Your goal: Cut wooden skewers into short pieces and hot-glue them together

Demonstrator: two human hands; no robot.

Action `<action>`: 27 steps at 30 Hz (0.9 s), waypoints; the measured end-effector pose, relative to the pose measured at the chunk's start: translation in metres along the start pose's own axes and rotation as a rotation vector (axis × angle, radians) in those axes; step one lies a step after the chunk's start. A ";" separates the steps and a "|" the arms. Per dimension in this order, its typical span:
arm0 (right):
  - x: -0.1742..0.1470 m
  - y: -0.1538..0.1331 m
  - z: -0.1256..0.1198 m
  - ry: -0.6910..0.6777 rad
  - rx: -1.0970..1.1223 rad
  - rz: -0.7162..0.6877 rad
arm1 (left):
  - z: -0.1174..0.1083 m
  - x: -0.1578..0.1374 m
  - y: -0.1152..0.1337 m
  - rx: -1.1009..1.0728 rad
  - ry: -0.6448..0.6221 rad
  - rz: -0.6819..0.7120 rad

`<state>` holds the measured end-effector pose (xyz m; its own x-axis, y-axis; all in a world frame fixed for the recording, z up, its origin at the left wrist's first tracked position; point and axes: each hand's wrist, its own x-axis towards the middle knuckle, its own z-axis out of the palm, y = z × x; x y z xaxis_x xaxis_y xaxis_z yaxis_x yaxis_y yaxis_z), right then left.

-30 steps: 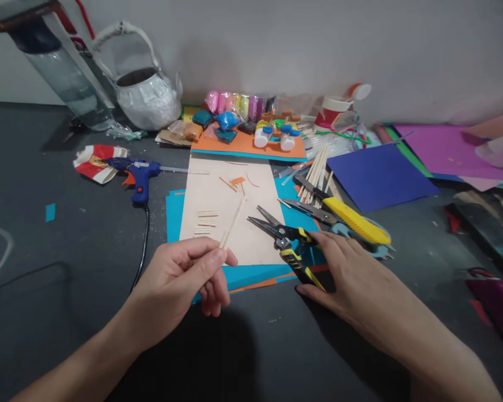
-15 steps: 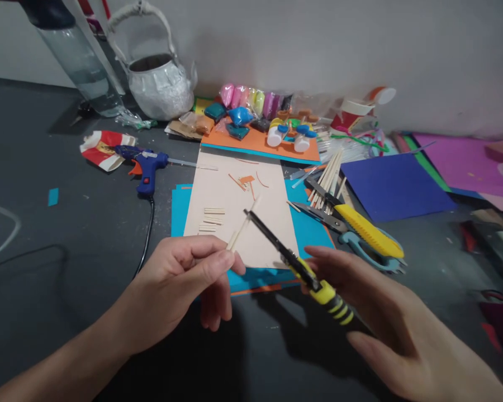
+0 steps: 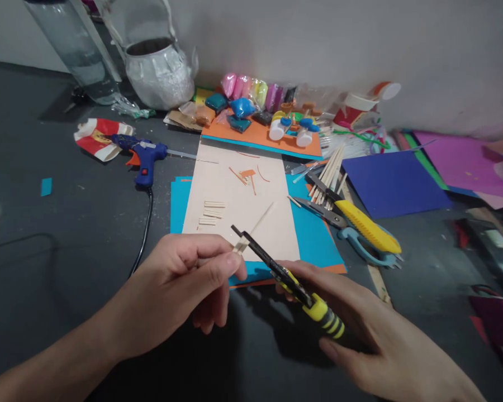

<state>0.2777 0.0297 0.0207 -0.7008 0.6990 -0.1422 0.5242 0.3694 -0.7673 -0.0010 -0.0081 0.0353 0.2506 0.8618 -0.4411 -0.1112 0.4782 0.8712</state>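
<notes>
My left hand (image 3: 188,279) is closed, pinching thin wooden sticks (image 3: 262,218) between thumb and forefinger; how many is hard to see. One long stick points up and right over the cream sheet (image 3: 272,240). In my right hand (image 3: 369,329) are long-nosed pliers (image 3: 268,259) with yellow-and-black grips. Their dark jaws lie across the sticks just beyond my left fingertips; whether they bite on them I cannot tell. Short cut stick pieces (image 3: 213,212) lie in small groups on the cream sheet, with orange paper scraps (image 3: 248,174) above them.
A blue glue gun (image 3: 148,162) lies left on a red-and-white packet. Right of the sheet are more sticks (image 3: 329,173), a yellow box cutter (image 3: 366,226) and scissors (image 3: 352,234). Clay packs (image 3: 243,106), a silver pot (image 3: 159,75) and a bottle (image 3: 81,56) stand behind.
The pliers have moved down and left, their jaws now over the sticks close to my left fingertips. My right hand moved left with them. The view has tilted slightly downward.
</notes>
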 end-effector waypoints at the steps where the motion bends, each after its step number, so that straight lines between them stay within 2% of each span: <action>1: 0.000 0.000 0.000 -0.016 0.006 0.010 | 0.000 0.000 0.000 0.006 -0.009 -0.010; 7: 0.004 -0.006 0.000 -0.029 -0.036 0.010 | 0.000 -0.001 -0.002 0.025 -0.036 -0.029; 19: 0.006 -0.009 0.001 -0.042 0.040 0.017 | 0.002 0.001 -0.004 0.070 -0.047 -0.037; 27: 0.008 -0.011 -0.002 -0.040 -0.125 0.010 | 0.001 0.000 -0.004 0.106 -0.029 -0.023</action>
<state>0.2674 0.0329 0.0290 -0.7127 0.6789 -0.1764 0.5860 0.4379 -0.6818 0.0005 -0.0107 0.0323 0.2800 0.8449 -0.4558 -0.0030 0.4755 0.8797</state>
